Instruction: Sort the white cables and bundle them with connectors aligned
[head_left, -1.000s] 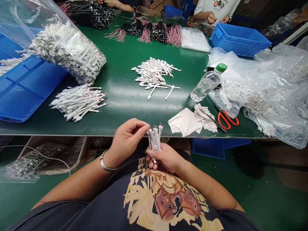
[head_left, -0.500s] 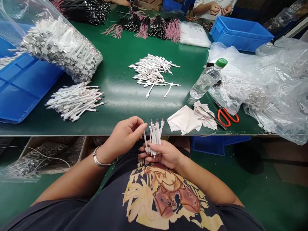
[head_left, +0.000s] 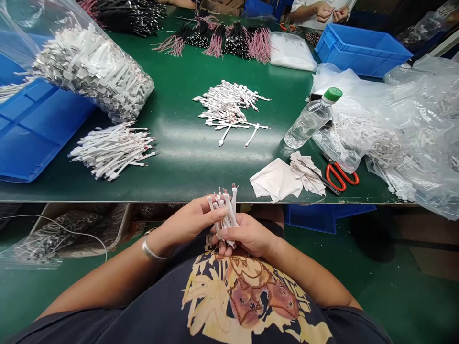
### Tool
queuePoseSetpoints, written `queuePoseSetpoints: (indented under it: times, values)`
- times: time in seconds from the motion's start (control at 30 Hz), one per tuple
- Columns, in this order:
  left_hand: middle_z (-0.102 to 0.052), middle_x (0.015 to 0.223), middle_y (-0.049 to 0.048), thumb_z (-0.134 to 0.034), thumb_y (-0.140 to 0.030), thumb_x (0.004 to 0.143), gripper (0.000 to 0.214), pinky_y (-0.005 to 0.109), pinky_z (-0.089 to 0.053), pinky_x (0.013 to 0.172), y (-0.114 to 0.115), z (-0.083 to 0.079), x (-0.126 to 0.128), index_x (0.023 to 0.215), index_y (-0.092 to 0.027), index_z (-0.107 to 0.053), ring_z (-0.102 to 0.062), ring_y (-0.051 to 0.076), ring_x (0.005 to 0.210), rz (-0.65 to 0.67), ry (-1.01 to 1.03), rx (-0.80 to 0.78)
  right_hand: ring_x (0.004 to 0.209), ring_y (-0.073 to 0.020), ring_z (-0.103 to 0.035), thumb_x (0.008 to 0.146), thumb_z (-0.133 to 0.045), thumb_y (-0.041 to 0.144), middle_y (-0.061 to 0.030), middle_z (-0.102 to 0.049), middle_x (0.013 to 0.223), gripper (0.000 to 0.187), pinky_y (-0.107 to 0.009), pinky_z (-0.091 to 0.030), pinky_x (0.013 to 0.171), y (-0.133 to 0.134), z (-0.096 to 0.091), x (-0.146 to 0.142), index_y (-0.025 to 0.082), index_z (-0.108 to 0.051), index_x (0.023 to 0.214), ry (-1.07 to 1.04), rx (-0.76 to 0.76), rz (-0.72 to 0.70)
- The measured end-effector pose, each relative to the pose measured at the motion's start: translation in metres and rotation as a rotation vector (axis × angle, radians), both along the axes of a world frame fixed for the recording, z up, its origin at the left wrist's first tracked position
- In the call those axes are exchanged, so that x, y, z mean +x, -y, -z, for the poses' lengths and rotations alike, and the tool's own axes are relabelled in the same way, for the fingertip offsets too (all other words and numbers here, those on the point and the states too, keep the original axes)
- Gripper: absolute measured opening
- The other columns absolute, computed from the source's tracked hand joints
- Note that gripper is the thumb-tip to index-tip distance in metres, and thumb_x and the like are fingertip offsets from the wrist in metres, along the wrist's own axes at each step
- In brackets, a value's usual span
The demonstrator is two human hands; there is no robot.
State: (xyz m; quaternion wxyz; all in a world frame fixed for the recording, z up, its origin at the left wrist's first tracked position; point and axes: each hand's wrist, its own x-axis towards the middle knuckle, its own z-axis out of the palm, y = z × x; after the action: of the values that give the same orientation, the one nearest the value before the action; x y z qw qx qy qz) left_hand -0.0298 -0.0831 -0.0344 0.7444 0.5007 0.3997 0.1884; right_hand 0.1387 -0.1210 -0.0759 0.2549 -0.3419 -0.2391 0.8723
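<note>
Just below the front edge of the green table point(head_left: 179, 157), both my hands meet over my lap. My right hand point(head_left: 247, 235) is closed round a small bundle of short white cable pieces point(head_left: 224, 208) standing upright. My left hand point(head_left: 190, 220) pinches the same bundle from the left, fingers pressed against the pieces. On the table lie a loose heap of white cable pieces point(head_left: 229, 107) in the middle and a neater stack of them point(head_left: 111, 150) at the left.
A clear bag of white pieces point(head_left: 89, 71) rests on a blue tray point(head_left: 32, 138) at the left. A water bottle point(head_left: 310, 119), white cloths point(head_left: 283, 179), red-handled scissors point(head_left: 339, 176) and plastic bags point(head_left: 412, 134) are at the right. Another person's hands point(head_left: 330, 12) work at the far side by a blue bin point(head_left: 358, 48).
My left hand has moved down and right onto the bundle, closing the gap to my right hand. The bundle sits slightly lower and more gathered.
</note>
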Motion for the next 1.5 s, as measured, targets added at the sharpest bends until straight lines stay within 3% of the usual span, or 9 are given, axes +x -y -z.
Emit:
queuePoseSetpoints:
  times: [0.1,0.17,0.27,0.37,0.6,0.77,0.93,1.1,1.5]
  values:
    - [-0.067,0.113,0.0104,-0.066,-0.035,0.078,0.041,0.029,-0.049,0.084,-0.001,0.006,0.016,0.115,-0.018,-0.061,-0.063,0.021,0.100,-0.114,0.128,-0.186,0.048,-0.0075,-0.059,0.068,-0.076,0.035,-0.0033,-0.066,0.063,0.032,-0.016,-0.047,0.047,0.000,-0.002,-0.001,0.008,-0.065,0.080,-0.009,0.021,-0.043]
    - [-0.065,0.118,0.0114,-0.069,-0.033,0.075,0.041,0.026,-0.052,0.076,-0.001,0.009,0.022,0.114,-0.019,-0.062,-0.064,0.021,0.099,-0.144,0.172,-0.256,0.047,-0.0072,-0.059,0.069,-0.075,0.037,-0.0035,-0.065,0.060,0.034,-0.015,-0.047,0.047,0.000,-0.001,-0.001,0.006,-0.066,0.081,-0.042,0.030,-0.034]
    - [-0.070,0.101,0.0115,-0.068,-0.038,0.076,0.043,0.017,-0.041,0.041,0.000,0.012,0.026,0.113,-0.018,-0.063,-0.063,0.012,0.058,-0.167,0.148,-0.303,0.056,-0.0111,-0.065,0.072,-0.071,0.046,-0.0084,-0.068,0.075,0.044,-0.016,-0.050,0.049,0.002,0.004,0.002,0.006,-0.065,0.089,-0.128,0.012,0.008]
    - [-0.069,0.073,0.0061,-0.065,-0.042,0.077,0.043,0.015,-0.022,0.029,0.002,0.013,0.028,0.109,-0.013,-0.065,-0.038,0.002,0.032,-0.221,0.111,-0.307,0.067,-0.0171,-0.070,0.077,-0.061,0.056,-0.0143,-0.067,0.094,0.053,-0.021,-0.056,0.053,0.002,0.009,0.005,0.007,-0.062,0.097,-0.234,-0.007,0.001]
    - [-0.069,0.094,0.0051,-0.069,-0.033,0.076,0.037,0.014,-0.046,0.050,0.007,0.007,0.031,0.108,-0.019,-0.056,-0.061,0.008,0.062,-0.410,0.205,-0.234,0.074,-0.0164,-0.070,0.077,-0.069,0.040,-0.0122,-0.065,0.098,0.043,-0.016,-0.055,0.056,0.002,0.006,0.007,0.009,-0.057,0.105,-0.255,0.008,0.016]
    - [-0.063,0.082,0.0007,-0.064,-0.035,0.080,0.034,0.012,-0.035,0.035,0.010,0.011,0.028,0.108,-0.020,-0.054,-0.051,0.004,0.047,-0.402,0.192,-0.195,0.071,-0.0178,-0.071,0.078,-0.068,0.040,-0.0091,-0.066,0.093,0.045,-0.016,-0.055,0.050,0.002,0.003,0.005,0.013,-0.052,0.110,-0.228,-0.022,0.077]
    - [-0.062,0.085,0.0011,-0.061,-0.037,0.082,0.034,0.016,-0.041,0.036,0.013,0.009,0.030,0.110,-0.022,-0.049,-0.052,0.006,0.045,-0.393,0.214,-0.175,0.067,-0.0154,-0.070,0.086,-0.056,0.047,-0.0069,-0.067,0.091,0.043,-0.018,-0.056,0.050,0.002,0.007,0.003,0.018,-0.047,0.117,-0.203,-0.062,0.134]
    - [-0.054,0.065,-0.0052,-0.058,-0.037,0.085,0.024,0.015,-0.039,0.036,0.015,0.013,0.032,0.095,-0.023,-0.042,-0.046,0.005,0.040,-0.424,0.227,-0.129,0.060,-0.0140,-0.068,0.090,-0.047,0.049,-0.0063,-0.066,0.082,0.040,-0.019,-0.056,0.049,0.002,0.008,0.001,0.015,-0.053,0.110,-0.173,-0.081,0.181]
    - [-0.052,0.072,-0.0041,-0.058,-0.037,0.083,0.028,0.017,-0.039,0.034,0.016,0.016,0.033,0.100,-0.022,-0.042,-0.046,0.006,0.043,-0.437,0.202,-0.098,0.058,-0.0123,-0.066,0.080,-0.062,0.049,-0.0036,-0.065,0.075,0.044,-0.018,-0.056,0.049,0.003,0.008,0.002,0.013,-0.058,0.104,-0.115,-0.015,0.192]
